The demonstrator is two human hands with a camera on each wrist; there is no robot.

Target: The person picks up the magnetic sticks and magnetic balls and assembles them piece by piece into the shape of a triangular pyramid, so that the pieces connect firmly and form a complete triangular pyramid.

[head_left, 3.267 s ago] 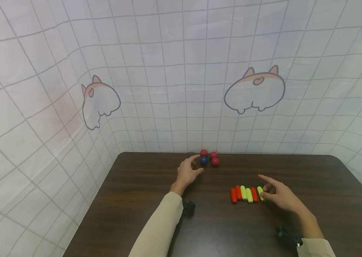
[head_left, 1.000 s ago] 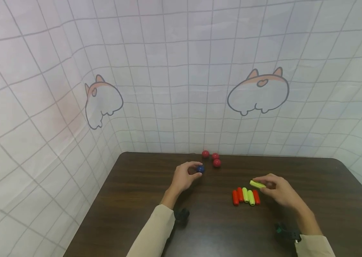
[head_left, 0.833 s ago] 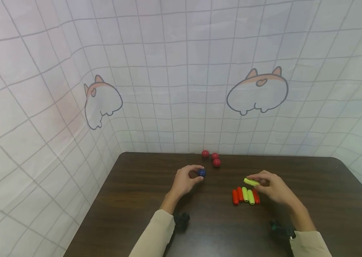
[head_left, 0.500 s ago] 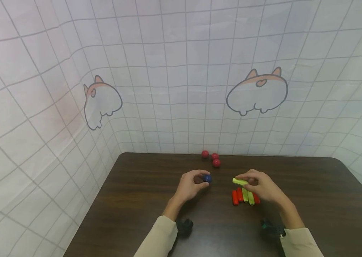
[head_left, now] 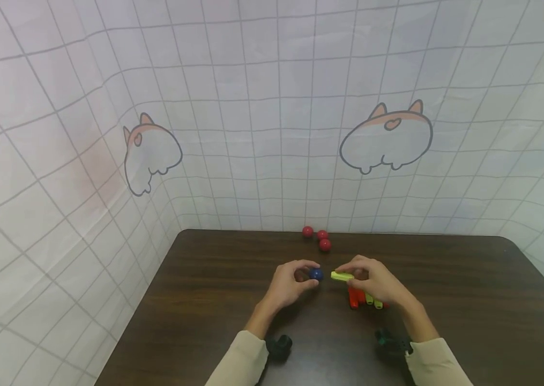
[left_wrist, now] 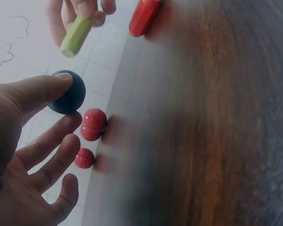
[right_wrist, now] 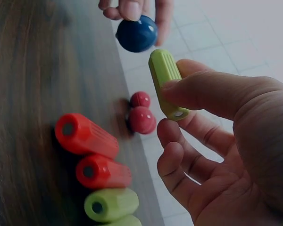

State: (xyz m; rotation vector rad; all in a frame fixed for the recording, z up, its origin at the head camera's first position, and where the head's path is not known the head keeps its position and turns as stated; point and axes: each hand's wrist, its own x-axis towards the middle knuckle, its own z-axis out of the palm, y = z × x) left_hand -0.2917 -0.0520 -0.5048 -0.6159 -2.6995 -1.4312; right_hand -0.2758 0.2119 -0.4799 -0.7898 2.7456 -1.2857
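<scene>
My left hand (head_left: 287, 283) pinches a blue ball (left_wrist: 70, 96) between thumb and index finger, raised off the table. With thumb and fingers my right hand (head_left: 375, 279) holds a yellow-green magnetic rod (right_wrist: 165, 82), ribbed and with a round metal inset at its end. Rod and ball face each other with a small gap between them. Beneath the right hand, several rods lie side by side, among them a red rod (right_wrist: 87, 134) and another yellow-green rod (right_wrist: 111, 205); the hand partly hides them in the head view.
Three red balls, the nearest red ball (head_left: 325, 245) among them, sit at the back edge of the dark wooden table (head_left: 194, 300). A white gridded curtain (head_left: 252, 161) hangs behind and to the left.
Both hands have picked up their things, the left the blue ball from beside the red ones, the right the end rod of the row. They have since moved towards each other.
</scene>
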